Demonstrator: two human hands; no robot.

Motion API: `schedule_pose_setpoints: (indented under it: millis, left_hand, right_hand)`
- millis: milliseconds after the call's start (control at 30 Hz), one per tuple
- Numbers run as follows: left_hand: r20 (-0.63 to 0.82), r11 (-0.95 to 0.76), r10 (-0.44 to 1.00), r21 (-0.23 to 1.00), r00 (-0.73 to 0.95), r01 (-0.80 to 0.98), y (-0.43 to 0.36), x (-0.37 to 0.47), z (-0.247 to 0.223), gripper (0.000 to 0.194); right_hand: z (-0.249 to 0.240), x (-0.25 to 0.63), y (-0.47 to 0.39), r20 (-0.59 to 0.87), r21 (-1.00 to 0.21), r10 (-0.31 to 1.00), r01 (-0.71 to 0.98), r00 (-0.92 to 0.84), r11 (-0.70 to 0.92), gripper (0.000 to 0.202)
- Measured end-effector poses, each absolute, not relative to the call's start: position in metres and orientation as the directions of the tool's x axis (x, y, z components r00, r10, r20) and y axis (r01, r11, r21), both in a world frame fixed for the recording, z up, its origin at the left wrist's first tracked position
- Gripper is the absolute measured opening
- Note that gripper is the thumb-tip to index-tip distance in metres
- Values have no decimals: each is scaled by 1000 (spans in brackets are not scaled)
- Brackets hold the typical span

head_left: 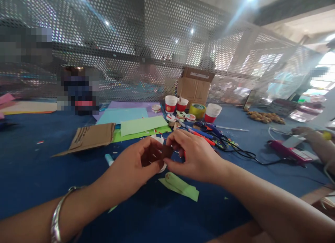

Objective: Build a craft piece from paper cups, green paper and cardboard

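While pinching a small brown piece [166, 152] between the fingertips of the left hand [134, 162] and right hand [197, 156], just above the near middle of the bench [131, 215], seems busy with a close handling step, perhaps shaping or lining up. Holds narrow with each grip: right thumb and fingers closed on the right side of the piece, left thumb and fingers curled in at the left.

Calls next, by the look of it, for a steady pinch and a small, careful turn, without creasing the piece or catching the green paper strip [183, 189] lying loose just nearer.

Cannot make out the full outline or material of the piece, given the covering fingers. Cannot identify a white object [162, 168] either, showing only in part beneath the hands, nor tell whether touched. See only one end of a light-blue stick [109, 159] past the left hand. Note also another person's hand [305, 132] at far right, blurred, beside a magenta box [289, 153].
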State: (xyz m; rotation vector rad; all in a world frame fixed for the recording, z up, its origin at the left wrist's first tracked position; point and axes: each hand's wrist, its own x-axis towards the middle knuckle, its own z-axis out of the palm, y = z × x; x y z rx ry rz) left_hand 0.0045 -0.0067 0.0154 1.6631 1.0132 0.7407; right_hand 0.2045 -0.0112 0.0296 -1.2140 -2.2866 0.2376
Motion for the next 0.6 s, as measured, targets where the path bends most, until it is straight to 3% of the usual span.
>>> schedule_pose_setpoints:
  millis: [200,433,600]
  left_hand:
    - [-129,96,905,990,406,102,-10,5,7,21]
    - [38,-36,952,999,303,-15,-2,9,11,22]
    - [68,-70,948,998,310,-5,0,10,12,23]
  right_hand:
    - [27,201,-9,345,-514,830,652,-439,558,23]
    - [24,203,-3,299,-694,841,501,-452,517,9]
    - [21,205,0,284,-731,857,480,-431,484,11]
